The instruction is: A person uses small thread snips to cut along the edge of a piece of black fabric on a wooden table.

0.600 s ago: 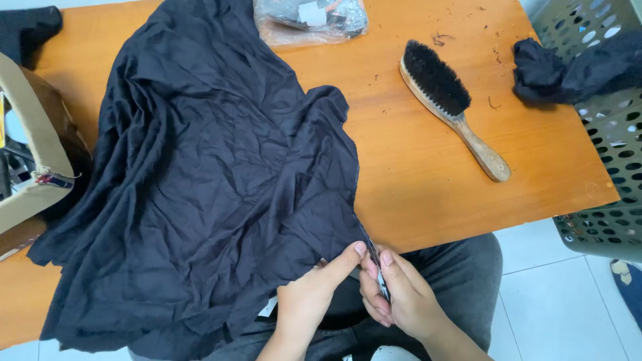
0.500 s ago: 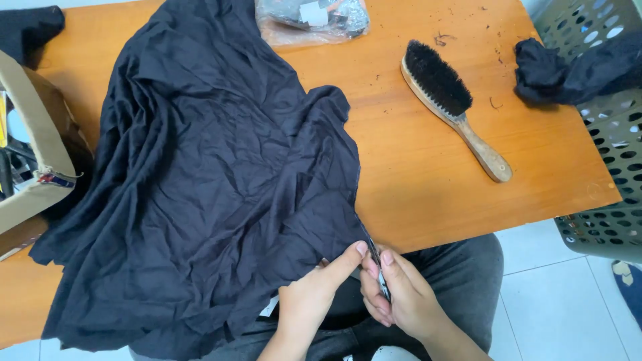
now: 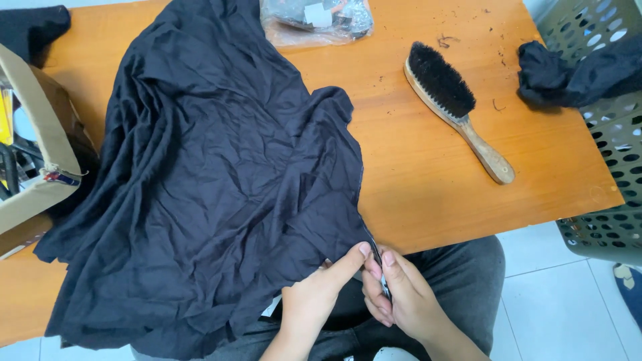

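Note:
A large crumpled dark navy garment (image 3: pixel 214 180) lies spread over the wooden table (image 3: pixel 428 174) and hangs off its near edge. My left hand (image 3: pixel 314 301) pinches the garment's edge near the table's front. Right beside it, my right hand (image 3: pixel 401 301) grips a small dark tool (image 3: pixel 382 281) whose slim tip touches the same edge of cloth. Both hands meet just below the table edge, above my lap in grey trousers.
A wooden-handled brush with black bristles (image 3: pixel 455 107) lies on the table's right part. A clear plastic bag (image 3: pixel 314 17) sits at the back. A cardboard box (image 3: pixel 33 167) stands left. A grey perforated basket (image 3: pixel 608 127) with dark cloth (image 3: pixel 568 67) over its rim stands right.

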